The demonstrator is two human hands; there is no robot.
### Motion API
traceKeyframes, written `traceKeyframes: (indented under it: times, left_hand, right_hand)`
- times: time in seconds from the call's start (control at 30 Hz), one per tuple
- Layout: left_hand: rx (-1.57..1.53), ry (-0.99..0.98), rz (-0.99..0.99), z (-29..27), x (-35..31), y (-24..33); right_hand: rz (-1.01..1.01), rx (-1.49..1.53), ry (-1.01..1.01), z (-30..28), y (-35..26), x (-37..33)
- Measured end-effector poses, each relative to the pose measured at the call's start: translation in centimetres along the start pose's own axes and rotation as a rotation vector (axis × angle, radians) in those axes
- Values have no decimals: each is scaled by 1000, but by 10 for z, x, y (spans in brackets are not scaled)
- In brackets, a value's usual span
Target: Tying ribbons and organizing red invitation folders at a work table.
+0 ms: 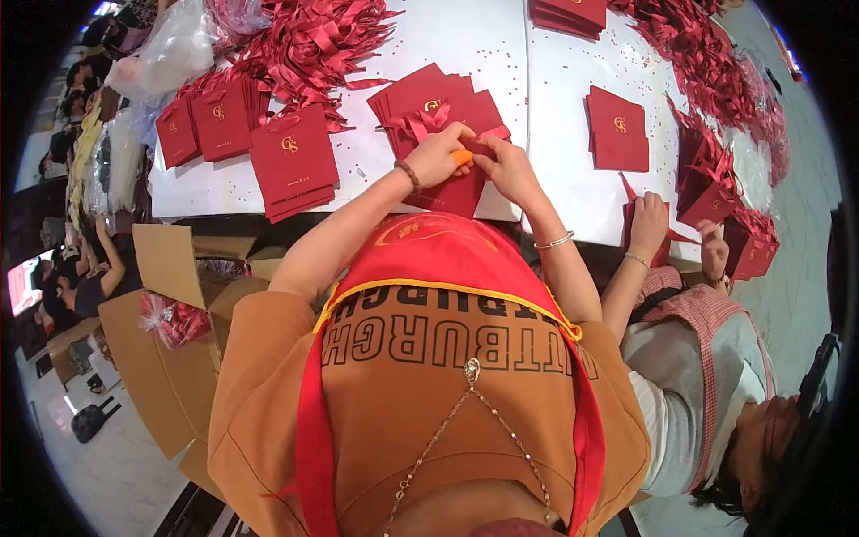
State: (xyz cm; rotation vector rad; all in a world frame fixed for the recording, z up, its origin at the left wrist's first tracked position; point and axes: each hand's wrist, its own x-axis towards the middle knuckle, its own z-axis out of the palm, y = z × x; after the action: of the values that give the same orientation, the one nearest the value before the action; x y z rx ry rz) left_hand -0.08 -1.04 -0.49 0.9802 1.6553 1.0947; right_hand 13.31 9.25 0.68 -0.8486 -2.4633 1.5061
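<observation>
Near twelve o'clock I have the left hand [438,159] and right hand [510,170] narrowed over a red bag [458,195] and ribbon [428,118], exact hold unclear; uneven pulling could crease either.

My brown T-shirt [394,416], darkly lettered, fills the lower centre of the frame under a yellow-edged red apron [438,255]. I wear a chain [436,438] with a pendant [472,368], a dark beaded bracelet [409,176] and a pale metal bangle [555,242].

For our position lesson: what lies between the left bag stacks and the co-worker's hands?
Head view: the middle bag stack, the left hand and right hand at it, and white table.
</observation>
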Motion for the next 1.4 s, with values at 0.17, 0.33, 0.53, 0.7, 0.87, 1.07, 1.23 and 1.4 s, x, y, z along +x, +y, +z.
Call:
traceKeyframes:
  times: [0.17,0.33,0.53,0.7,0.87,1.07,1.23,1.4]
  left_hand:
    - [178,-18,-28,-2,-4,4]
    - [262,94,13,1,-11,4]
    - [247,41,-18,1,-11,10]
    - [145,3,-61,2,-12,8]
    - [27,68,-84,3,-11,6]
    - [91,109,-117,4,-8,15]
    - [322,150,79,0,-10,8]
    - [826,127,342,-17,-6,20]
  right_hand:
    - [-54,-44,38,3,-2,-4]
    - [-48,61,31,5,3,-2]
    - [-10,80,28,3,0,-3]
    - [37,56,-5,0,-3,-2]
    - [-45,67,34,1,0,-2]
    - [-127,21,26,3,0,-2]
    - [-153,-21,0,2,0,-4]
    - [-144,34,-36,2,0,-4]
